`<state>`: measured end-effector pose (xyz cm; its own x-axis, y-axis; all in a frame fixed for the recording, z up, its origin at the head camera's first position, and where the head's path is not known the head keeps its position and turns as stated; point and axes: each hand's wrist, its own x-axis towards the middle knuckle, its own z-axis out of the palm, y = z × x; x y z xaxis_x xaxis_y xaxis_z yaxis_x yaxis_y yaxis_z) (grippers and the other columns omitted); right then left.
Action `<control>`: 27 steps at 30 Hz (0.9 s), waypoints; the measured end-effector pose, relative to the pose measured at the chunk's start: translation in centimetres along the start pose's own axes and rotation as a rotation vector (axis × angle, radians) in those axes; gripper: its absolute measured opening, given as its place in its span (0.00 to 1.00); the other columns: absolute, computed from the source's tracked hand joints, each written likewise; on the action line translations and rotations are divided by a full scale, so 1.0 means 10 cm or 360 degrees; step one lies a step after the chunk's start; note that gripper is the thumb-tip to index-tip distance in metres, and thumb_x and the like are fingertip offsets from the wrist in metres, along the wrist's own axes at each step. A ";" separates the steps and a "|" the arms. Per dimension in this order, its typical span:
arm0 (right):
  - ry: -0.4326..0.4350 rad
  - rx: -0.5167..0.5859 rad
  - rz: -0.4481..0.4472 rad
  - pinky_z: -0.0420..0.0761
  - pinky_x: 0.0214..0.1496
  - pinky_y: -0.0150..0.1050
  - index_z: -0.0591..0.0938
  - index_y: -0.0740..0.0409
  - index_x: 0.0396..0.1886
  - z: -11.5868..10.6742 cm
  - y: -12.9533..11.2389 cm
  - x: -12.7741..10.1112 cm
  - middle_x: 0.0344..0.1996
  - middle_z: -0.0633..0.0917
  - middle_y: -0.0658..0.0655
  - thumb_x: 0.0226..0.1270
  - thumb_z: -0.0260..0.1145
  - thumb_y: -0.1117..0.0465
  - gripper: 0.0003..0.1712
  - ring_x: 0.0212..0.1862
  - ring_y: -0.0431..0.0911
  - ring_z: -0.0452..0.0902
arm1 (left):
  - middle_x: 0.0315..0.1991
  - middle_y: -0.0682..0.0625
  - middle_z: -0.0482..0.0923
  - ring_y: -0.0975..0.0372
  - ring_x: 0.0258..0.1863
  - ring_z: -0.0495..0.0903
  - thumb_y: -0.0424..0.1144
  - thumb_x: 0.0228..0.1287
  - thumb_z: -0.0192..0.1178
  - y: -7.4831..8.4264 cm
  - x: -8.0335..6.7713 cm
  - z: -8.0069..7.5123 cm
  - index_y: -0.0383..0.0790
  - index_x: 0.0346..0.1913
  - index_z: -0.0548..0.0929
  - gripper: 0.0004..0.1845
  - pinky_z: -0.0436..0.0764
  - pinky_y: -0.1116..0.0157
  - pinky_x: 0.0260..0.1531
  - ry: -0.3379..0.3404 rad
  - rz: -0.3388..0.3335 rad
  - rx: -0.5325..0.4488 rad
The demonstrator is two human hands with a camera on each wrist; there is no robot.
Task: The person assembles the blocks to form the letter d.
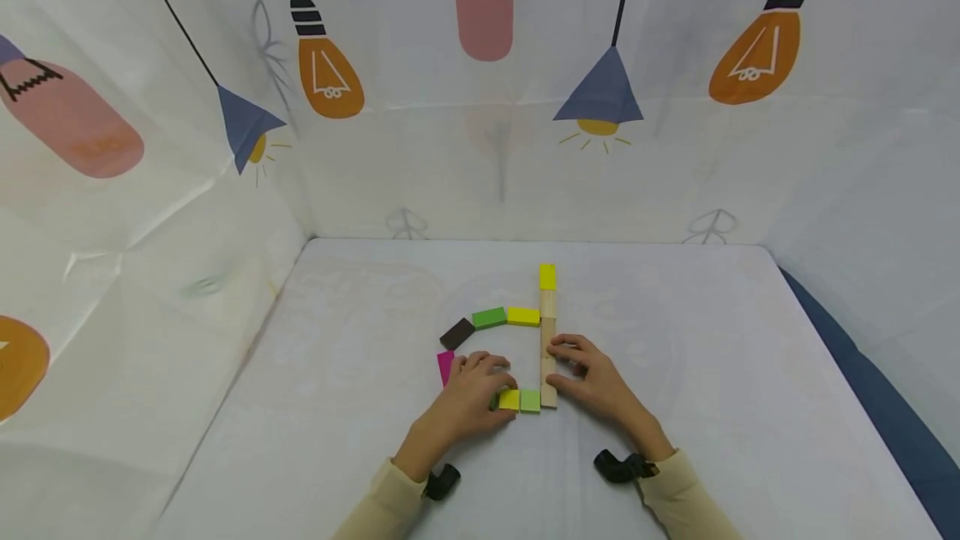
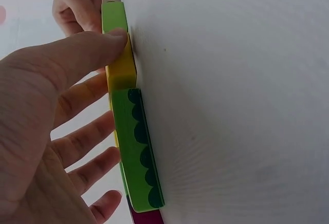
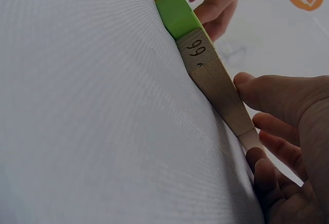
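Painted and plain wooden blocks form a closed outline on the table. My left hand (image 1: 474, 394) pinches a yellow block (image 1: 509, 400) in the bottom row, thumb on its near face and fingers behind. Beside it sit a light green block (image 1: 530, 402) and, in the left wrist view, a green block with scalloped edge (image 2: 133, 152). My right hand (image 1: 596, 377) touches the right side of a straight column of plain wooden blocks (image 1: 549, 367) with thumb and fingertips. The near end block (image 3: 195, 49) is marked 66. A magenta block (image 1: 444, 365) is partly hidden behind my left hand.
A dark brown block (image 1: 457, 334), a green block (image 1: 490, 318) and a yellow block (image 1: 523, 317) curve along the outline's far side. Another yellow block (image 1: 547, 277) tops the column. The white table (image 1: 675, 307) meets printed cloth (image 1: 420, 165) behind and at the left.
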<state>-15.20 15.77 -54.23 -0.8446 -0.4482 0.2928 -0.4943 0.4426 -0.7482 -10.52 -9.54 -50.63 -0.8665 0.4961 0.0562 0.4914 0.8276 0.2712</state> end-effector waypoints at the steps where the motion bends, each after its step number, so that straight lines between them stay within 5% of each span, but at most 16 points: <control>1: 0.0002 0.0003 0.0002 0.77 0.41 0.32 0.81 0.58 0.57 0.00 0.00 0.00 0.59 0.76 0.55 0.57 0.74 0.54 0.28 0.50 0.44 0.75 | 0.59 0.55 0.74 0.57 0.62 0.65 0.57 0.54 0.69 -0.01 0.00 0.01 0.59 0.47 0.83 0.19 0.64 0.48 0.58 0.0004 0.0000 -0.0004; 16: 0.0023 -0.0011 0.0014 0.77 0.42 0.32 0.82 0.57 0.56 -0.01 0.06 0.00 0.58 0.76 0.53 0.56 0.74 0.54 0.28 0.50 0.44 0.75 | 0.61 0.54 0.71 0.55 0.63 0.64 0.60 0.54 0.66 -0.38 -0.11 -0.21 0.54 0.59 0.78 0.30 0.59 0.44 0.58 0.0219 -0.0075 -0.0134; 27: 0.0017 -0.0027 -0.0003 0.76 0.41 0.32 0.82 0.57 0.56 0.00 0.09 0.01 0.58 0.77 0.54 0.56 0.74 0.54 0.27 0.51 0.44 0.75 | 0.60 0.55 0.73 0.56 0.62 0.66 0.60 0.49 0.70 -0.80 -0.37 -0.41 0.53 0.61 0.76 0.35 0.60 0.44 0.56 0.0336 -0.0314 -0.0124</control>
<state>-15.70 16.16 -54.85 -0.8459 -0.4406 0.3006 -0.4991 0.4551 -0.7374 -11.57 -19.03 -49.09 -0.9477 0.2553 0.1917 0.3107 0.8758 0.3695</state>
